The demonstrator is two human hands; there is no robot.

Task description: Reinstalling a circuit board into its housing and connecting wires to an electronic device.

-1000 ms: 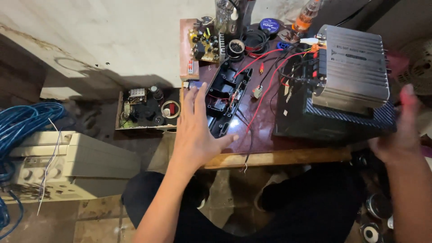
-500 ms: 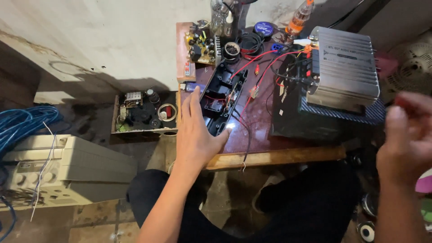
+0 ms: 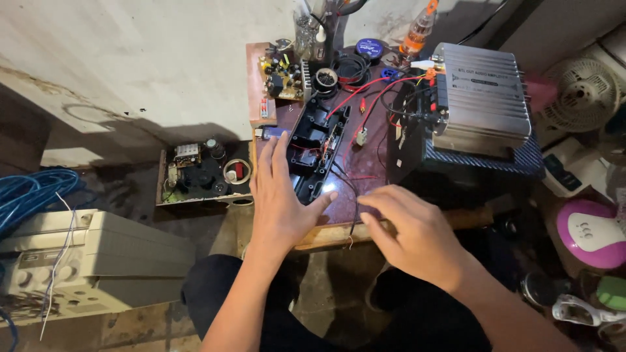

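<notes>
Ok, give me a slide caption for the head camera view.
Left hand flat beside a long black plastic battery holder, right hand over thin black wires.

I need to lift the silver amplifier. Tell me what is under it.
The silver amplifier sits on a dark box with a blue checked top, which stands on the small wooden table. Red and black wires run from the amplifier's left side. The box's inside is hidden.

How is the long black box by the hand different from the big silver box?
The long black box lies open and flat on the small table, its inside parts showing; the silver ribbed box is closed and sits raised on a dark case. The black one is narrow, the silver one broad. The left hand rests beside the black one; no hand touches the silver. Red wires reach both.
</notes>
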